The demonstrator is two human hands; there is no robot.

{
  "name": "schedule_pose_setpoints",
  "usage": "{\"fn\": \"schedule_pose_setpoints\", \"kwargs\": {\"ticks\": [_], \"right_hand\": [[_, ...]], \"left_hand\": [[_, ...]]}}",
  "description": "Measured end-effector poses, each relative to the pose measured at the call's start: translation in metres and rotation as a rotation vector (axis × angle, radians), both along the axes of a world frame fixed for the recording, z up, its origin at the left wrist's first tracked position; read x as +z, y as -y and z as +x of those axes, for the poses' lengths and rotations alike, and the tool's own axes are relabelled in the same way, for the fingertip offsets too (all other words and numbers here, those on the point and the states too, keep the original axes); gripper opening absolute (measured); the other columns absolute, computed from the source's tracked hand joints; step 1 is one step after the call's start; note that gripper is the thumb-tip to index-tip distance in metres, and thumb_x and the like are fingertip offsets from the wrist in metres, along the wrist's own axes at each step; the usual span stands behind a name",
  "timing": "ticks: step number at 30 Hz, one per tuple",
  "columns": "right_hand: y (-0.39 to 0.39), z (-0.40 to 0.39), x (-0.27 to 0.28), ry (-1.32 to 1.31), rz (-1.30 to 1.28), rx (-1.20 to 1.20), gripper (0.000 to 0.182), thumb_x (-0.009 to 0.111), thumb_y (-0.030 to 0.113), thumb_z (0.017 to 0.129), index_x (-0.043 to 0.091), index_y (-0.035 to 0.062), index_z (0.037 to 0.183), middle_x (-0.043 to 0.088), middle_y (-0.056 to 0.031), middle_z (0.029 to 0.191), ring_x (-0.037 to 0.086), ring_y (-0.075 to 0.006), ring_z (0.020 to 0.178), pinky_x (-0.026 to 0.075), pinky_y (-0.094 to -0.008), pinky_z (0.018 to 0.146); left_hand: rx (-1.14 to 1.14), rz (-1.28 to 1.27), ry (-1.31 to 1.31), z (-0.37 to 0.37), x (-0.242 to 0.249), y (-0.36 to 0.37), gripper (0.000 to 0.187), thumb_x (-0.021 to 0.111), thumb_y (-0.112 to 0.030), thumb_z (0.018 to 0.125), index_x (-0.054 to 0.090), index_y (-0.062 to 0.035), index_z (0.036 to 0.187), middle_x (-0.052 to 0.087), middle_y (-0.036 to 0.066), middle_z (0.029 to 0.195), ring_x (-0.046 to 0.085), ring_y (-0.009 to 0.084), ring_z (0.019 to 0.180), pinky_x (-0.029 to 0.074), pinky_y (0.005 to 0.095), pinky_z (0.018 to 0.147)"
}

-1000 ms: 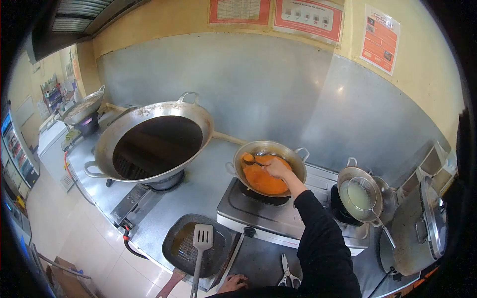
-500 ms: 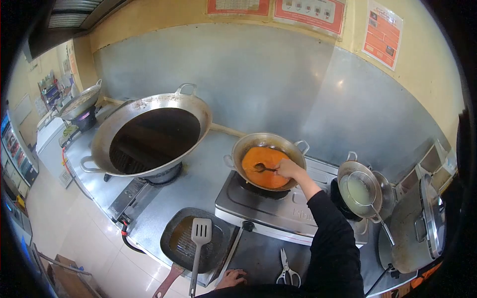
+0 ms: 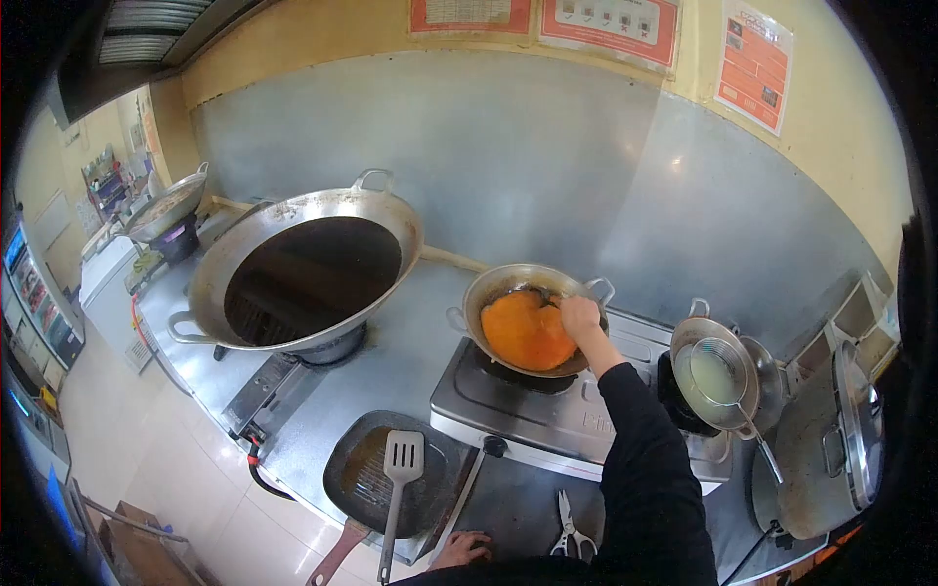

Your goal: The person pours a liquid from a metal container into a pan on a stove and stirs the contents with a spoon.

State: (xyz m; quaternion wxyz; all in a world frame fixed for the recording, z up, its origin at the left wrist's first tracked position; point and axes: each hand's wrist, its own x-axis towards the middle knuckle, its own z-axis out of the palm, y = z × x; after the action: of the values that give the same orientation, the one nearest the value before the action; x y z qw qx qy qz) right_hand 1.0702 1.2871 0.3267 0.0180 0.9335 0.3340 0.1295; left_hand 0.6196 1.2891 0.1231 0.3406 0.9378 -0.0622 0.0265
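My right hand (image 3: 579,318) is closed around the handle of a dark spoon (image 3: 543,295) at the right side of a small two-handled wok (image 3: 473,297). The spoon's head is at the back of the thick orange sauce (image 3: 526,332), only partly visible. That wok sits on the left burner of a silver gas stove (image 3: 567,410). My left hand (image 3: 463,549) rests on the counter's front edge with its fingers laid out, holding nothing. It is close to a square grill pan (image 3: 354,479) with a slotted turner (image 3: 403,459) lying across it.
A large wok (image 3: 210,283) of dark liquid stands at left. Scissors (image 3: 570,527) lie by my right sleeve. On the right burner a small pan (image 3: 685,363) holds a strainer (image 3: 721,371); a big lidded pot (image 3: 796,479) stands beside it. A metal splashback (image 3: 547,156) rises behind.
My right hand has moved the spoon from the sauce's middle to the back right of the wok. The sauce has spread toward the near side. My left hand stays on the counter edge.
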Motion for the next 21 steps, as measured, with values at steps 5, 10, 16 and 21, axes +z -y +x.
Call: {"fn": "schedule_pose_setpoints", "kwargs": {"ticks": [5, 10, 16, 21], "right_hand": [[0.025, -0.022, 0.01, -0.023, -0.081, 0.011, 0.017, 0.046, 0.014, 0.073, 0.061, 0.0068, 0.074, 0.06, -0.0137, 0.075, 0.06, -0.0264, 0.071, 0.048, -0.0348, 0.061], [0.051, -0.042, 0.021, -0.065, -0.162, 0.025, 0.014, 0.048, 0.011, 0.07, 0.061, 0.0057, 0.073, 0.06, -0.015, 0.076, 0.059, -0.028, 0.073, 0.048, -0.0356, 0.062], [0.073, -0.051, 0.046, -0.222, -0.203, 0.081, 0.015, 0.051, 0.011, 0.067, 0.061, 0.0028, 0.075, 0.059, -0.0178, 0.077, 0.058, -0.0301, 0.074, 0.047, -0.0365, 0.064], [0.07, -0.054, 0.051, -0.432, -0.148, 0.331, 0.023, 0.054, 0.013, 0.066, 0.06, 0.0088, 0.088, 0.058, -0.0176, 0.078, 0.056, -0.0313, 0.077, 0.045, -0.0362, 0.069]], "left_hand": [[0.02, -0.051, 0.031, -0.001, 0.006, 0.001, 0.013, 0.051, -0.017, 0.071, 0.056, -0.0144, 0.083, 0.045, 0.005, 0.109, 0.037, 0.0206, 0.11, 0.025, 0.0382, 0.09], [-0.027, -0.032, 0.018, 0.001, 0.007, -0.002, 0.017, 0.055, -0.022, 0.072, 0.054, -0.0132, 0.086, 0.043, 0.006, 0.109, 0.035, 0.0204, 0.11, 0.024, 0.0395, 0.09], [-0.018, -0.054, 0.011, 0.002, 0.019, 0.0, 0.016, 0.055, -0.022, 0.072, 0.054, -0.0124, 0.085, 0.043, 0.006, 0.108, 0.035, 0.0211, 0.11, 0.023, 0.0396, 0.091], [-0.017, -0.032, -0.015, 0.001, 0.016, 0.0, 0.015, 0.053, -0.021, 0.073, 0.054, -0.013, 0.085, 0.043, 0.006, 0.109, 0.034, 0.0213, 0.11, 0.021, 0.0395, 0.092]]}}
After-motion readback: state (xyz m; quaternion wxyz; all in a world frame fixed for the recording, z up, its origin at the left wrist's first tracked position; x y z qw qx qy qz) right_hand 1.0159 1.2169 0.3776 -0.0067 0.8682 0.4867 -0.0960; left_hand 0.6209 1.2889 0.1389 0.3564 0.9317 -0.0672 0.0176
